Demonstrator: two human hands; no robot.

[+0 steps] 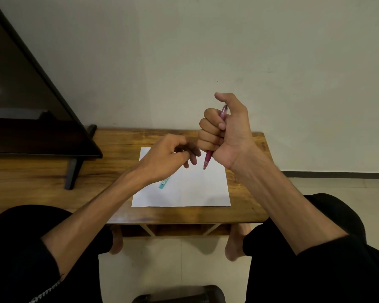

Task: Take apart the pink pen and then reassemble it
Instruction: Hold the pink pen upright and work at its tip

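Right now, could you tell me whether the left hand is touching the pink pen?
Apart. The head view shows wood and paper between the left hand and the pink pen, which only the right hand grips.

A plain room in a home, by the look of it: a low wooden table (245,193) set against a bare wall (184,51), a flat screen (20,95) standing at its left edge, pale floor tiles (173,259) under bare feet (233,246).

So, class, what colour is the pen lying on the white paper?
Teal: the teal plastic pen on the white paper sheet, seen in the head view.
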